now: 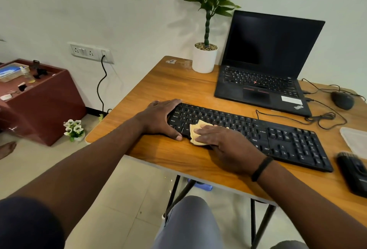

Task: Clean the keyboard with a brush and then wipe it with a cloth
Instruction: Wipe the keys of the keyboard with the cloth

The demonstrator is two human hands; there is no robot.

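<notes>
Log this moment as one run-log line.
phase: wiping | left hand: grips end of black plastic keyboard | right hand: presses yellow cloth on keys | black brush: on wooden table

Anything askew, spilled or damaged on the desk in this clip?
Nothing spilled or broken. The keyboard lies at an angle to the table's front edge, and a worn patch with sticker residue marks the table's far left corner beside the white plant pot.

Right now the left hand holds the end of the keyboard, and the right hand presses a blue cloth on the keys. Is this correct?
Not quite: the head view shows a yellow cloth, not blue. The left hand holds the keyboard end, and the right hand presses the cloth on the keys.
</notes>
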